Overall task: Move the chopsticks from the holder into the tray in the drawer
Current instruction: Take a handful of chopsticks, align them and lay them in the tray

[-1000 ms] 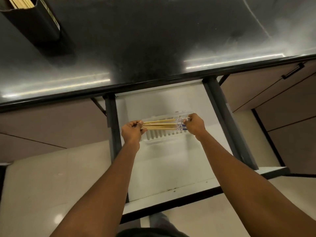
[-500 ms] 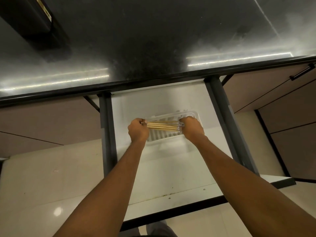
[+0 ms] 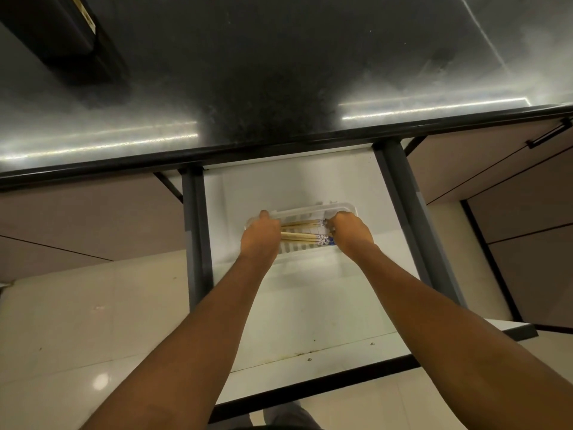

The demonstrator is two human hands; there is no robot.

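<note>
Across the top of the view, the dark polished bench (image 3: pixel 279 72) is reflecting two strips of light, and the black holder (image 3: pixel 52 29) is standing at its far left corner, its contents cut off by the picture's edge. Below the bench edge, the white drawer (image 3: pixel 310 305) is standing pulled out between grey side rails over a pale tiled floor (image 3: pixel 77 321). Toward the drawer's back, the clear slotted tray (image 3: pixel 310 212) is sitting crosswise. Both bare arms are reaching into it. The left hand (image 3: pixel 260 237) is curling over the tray's left end, and the right hand (image 3: pixel 352 232) is curling over its right end, each closing on an end of the chopsticks (image 3: pixel 302 235). The wooden chopsticks, with blue-and-white patterned tips at the right, are lying lengthwise low inside the tray; whether they are touching its floor cannot be told.
</note>
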